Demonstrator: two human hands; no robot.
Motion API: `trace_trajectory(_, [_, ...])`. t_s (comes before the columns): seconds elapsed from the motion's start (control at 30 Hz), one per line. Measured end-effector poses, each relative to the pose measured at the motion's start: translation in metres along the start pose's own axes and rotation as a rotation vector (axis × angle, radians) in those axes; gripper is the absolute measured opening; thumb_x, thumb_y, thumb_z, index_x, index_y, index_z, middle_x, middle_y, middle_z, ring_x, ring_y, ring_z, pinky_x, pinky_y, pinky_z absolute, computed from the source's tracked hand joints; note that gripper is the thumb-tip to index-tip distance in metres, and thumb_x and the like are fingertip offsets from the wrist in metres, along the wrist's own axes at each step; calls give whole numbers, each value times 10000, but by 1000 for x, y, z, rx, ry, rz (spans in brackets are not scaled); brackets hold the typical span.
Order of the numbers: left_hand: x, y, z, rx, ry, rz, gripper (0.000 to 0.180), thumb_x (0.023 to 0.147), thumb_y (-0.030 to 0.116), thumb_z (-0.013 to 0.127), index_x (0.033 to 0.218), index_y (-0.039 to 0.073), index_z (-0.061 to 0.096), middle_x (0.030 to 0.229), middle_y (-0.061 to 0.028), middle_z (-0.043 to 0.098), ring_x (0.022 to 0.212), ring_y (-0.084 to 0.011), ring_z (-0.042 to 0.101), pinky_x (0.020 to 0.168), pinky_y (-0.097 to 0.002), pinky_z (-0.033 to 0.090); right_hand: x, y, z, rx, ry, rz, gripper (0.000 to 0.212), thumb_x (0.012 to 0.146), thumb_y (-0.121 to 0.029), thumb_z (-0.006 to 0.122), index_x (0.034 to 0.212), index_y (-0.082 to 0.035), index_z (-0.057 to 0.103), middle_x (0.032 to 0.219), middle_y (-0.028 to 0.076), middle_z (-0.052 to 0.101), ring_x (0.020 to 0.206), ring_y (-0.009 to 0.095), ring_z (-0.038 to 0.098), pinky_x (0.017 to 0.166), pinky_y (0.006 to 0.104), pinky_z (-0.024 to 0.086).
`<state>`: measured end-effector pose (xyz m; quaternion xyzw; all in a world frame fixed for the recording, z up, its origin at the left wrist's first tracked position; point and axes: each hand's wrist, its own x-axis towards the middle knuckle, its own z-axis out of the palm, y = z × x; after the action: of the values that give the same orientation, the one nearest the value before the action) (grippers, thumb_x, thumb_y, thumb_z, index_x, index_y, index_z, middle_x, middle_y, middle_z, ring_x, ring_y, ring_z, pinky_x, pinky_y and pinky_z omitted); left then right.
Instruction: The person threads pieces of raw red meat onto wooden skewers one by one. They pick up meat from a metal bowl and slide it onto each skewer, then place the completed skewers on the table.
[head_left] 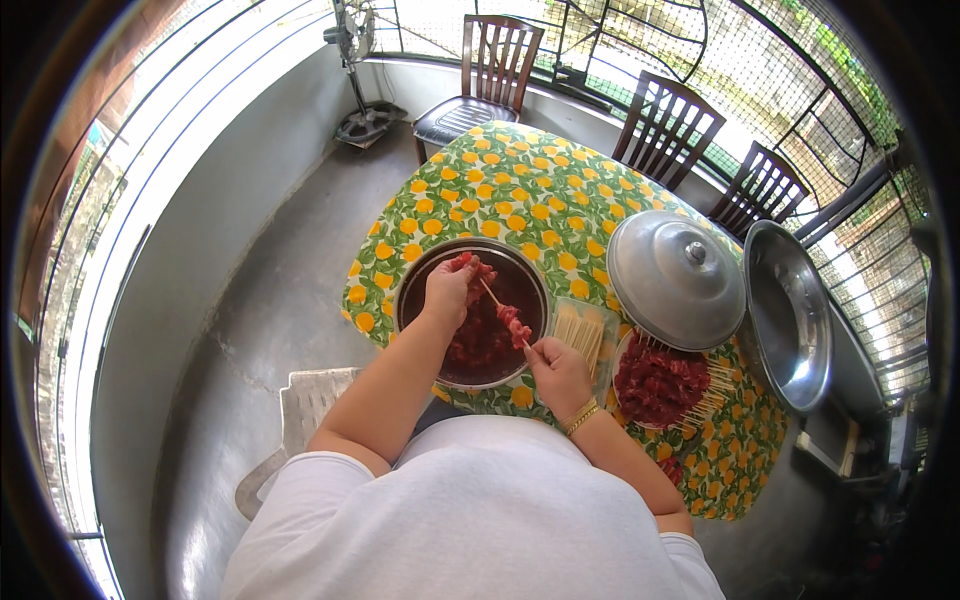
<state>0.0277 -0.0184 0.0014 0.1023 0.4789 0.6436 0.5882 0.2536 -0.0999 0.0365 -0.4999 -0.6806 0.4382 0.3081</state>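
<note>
Over a round metal pot (548, 292) of dark red liquid and raw meat pieces (472, 348), I hold a thin wooden skewer (489, 292) slantwise. Red meat (512, 325) is threaded along its lower part, close to my right hand (562, 378). That hand, with a gold bracelet at the wrist, pinches the skewer's near end. My left hand (447, 292) is closed on more raw meat (482, 272) at the skewer's far end. Right of the pot lies a clear tray of bare skewers (578, 335). Beyond it, a plate is heaped with skewered meat (660, 385).
A domed metal lid (665, 270) rests behind the heaped plate. A large metal basin (790, 315) stands tilted at the table's right edge. Orange-patterned cloth (500, 185) covers the table. Dark wooden chairs (668, 130) and a standing fan (355, 60) are along the far side.
</note>
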Motion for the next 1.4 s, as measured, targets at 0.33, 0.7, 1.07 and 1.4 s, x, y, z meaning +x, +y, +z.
trace_trajectory(0.33, [5,2,-9,-149,6,-163,82,1007,81,528,1009,14,576,1022,-203,683,970,-353,699,829,-456,609,3,8,8,-53,29,-37,170,944,-163,656,858,-16,647,661,53,580,596,115,522,574,283,423])
trace_trajectory(0.7, [1,6,-11,-171,-22,-255,182,1007,186,566,1103,32,582,1039,-169,691,964,-322,702,818,-466,601,9,6,10,29,-9,36,176,949,-171,652,866,-16,642,662,19,566,620,87,510,578,276,425])
trace_trajectory(1.07, [1,-2,-10,-141,81,-112,211,989,227,606,1085,39,607,1013,-139,702,950,-309,707,778,-452,598,9,14,9,-6,-99,79,169,950,-157,651,948,12,660,714,1,605,651,70,529,595,256,439])
trace_trajectory(1.4, [-3,-2,2,-160,45,-171,143,1004,155,573,1057,27,607,1010,-161,697,924,-311,708,729,-430,611,9,25,18,137,-100,17,124,967,-111,614,967,10,644,747,-6,602,673,63,538,618,235,456])
